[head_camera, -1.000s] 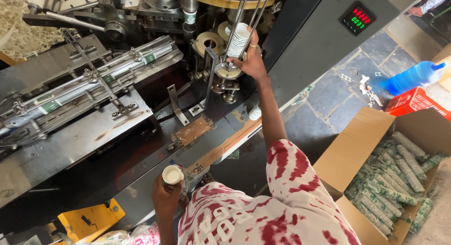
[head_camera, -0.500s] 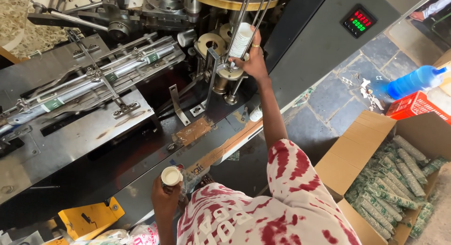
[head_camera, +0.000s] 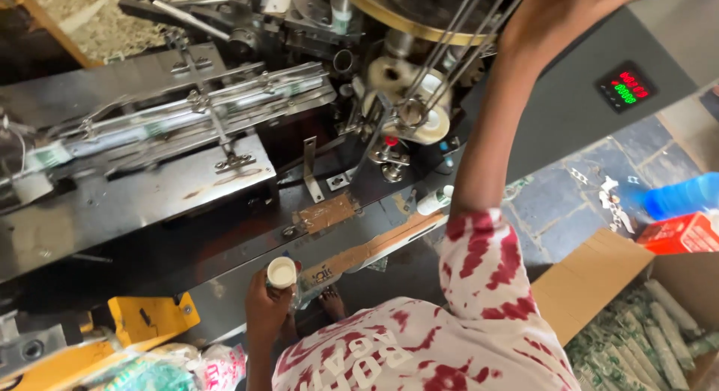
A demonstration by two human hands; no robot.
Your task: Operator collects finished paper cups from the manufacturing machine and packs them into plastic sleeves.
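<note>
My left hand point(head_camera: 264, 305) is low in the frame, closed around a small white paper cup point(head_camera: 281, 273) with its mouth facing up, just in front of the machine's lower edge. My right arm in a red-and-white sleeve point(head_camera: 487, 264) stretches up to the machine top. My right hand point(head_camera: 565, 13) is at the upper edge beside slanted metal guide rods point(head_camera: 449, 46) and a brass ring point(head_camera: 404, 9). Its fingers run out of frame, so what it grips is hidden. White cups point(head_camera: 434, 125) sit on the machine's round holders below the rods.
The grey metal machine bed point(head_camera: 150, 196) with rails fills the left. A panel with a lit digital display point(head_camera: 628, 88) is at the right. An open cardboard box point(head_camera: 599, 279) holds wrapped cup stacks point(head_camera: 659, 331). A blue bottle point(head_camera: 685, 196), a red carton point(head_camera: 685, 234) and a yellow part point(head_camera: 146, 320) lie nearby.
My right hand has risen from the stack of cups at the guide rods to the top edge, and that stack no longer shows in it. My left hand keeps the cup.
</note>
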